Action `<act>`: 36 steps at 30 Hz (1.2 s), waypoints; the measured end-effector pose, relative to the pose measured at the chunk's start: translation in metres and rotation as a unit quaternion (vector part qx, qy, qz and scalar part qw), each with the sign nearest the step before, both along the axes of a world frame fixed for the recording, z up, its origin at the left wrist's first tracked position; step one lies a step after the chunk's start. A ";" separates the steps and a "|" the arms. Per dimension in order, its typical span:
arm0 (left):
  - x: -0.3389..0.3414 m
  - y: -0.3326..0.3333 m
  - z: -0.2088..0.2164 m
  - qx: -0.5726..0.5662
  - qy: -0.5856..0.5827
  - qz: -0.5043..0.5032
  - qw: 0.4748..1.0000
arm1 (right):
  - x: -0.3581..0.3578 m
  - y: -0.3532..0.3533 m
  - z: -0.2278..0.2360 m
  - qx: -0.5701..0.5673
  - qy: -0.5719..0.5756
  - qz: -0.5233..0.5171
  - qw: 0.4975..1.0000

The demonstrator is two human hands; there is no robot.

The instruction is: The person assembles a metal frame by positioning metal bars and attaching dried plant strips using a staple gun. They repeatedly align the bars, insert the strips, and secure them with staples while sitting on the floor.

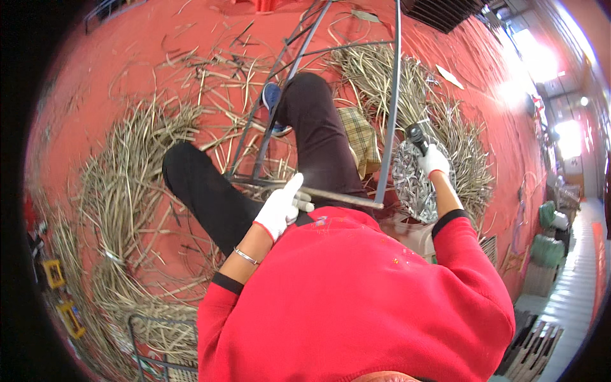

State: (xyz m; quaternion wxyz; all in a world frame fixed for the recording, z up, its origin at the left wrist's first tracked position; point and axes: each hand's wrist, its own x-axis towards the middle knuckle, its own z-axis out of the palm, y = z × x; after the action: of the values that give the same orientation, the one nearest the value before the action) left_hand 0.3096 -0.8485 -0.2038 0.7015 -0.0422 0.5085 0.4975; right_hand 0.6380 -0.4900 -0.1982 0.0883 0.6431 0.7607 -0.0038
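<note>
A grey metal frame [391, 108] with long thin rails leans across my lap, its near crossbar [344, 197] lying over my thighs. My left hand [281, 205], in a white glove, is at this crossbar. One finger points up past the bar and the others curl below it, so the hand looks closed around it. Off to the right, my right hand [435, 160], also gloved in white, grips a black hand-held tool [417, 138] by its handle. The tool's exact kind is unclear. It is above a heap of shiny silvery strips [412, 181], apart from the frame.
Bundles of long tan-green strips [121, 184] curve over the red floor [216, 38] on the left, with another bundle [471, 153] at right. A plaid cloth [359, 137] lies beside my leg. Yellow-and-black items [70, 318] stand at far left. A pale container [414, 234] is at my right.
</note>
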 end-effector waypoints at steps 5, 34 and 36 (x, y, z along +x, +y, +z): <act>-0.009 0.005 -0.027 -0.050 -0.189 0.125 0.973 | 0.000 -0.048 -0.070 -0.007 0.054 -0.042 0.998; -0.078 0.028 0.036 0.032 0.208 0.172 0.962 | 0.176 -0.072 -0.081 -0.058 -0.104 -0.097 0.988; -0.079 0.029 0.035 0.032 0.216 0.199 0.955 | 0.205 -0.064 -0.087 -0.061 -0.097 -0.054 0.992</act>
State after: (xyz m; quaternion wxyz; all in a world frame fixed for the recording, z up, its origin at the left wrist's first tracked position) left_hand 0.2304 -0.8199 -0.1685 0.4625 -0.0117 0.6130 0.6405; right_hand 0.8433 -0.5537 -0.2854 0.2007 0.6740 0.7109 0.0071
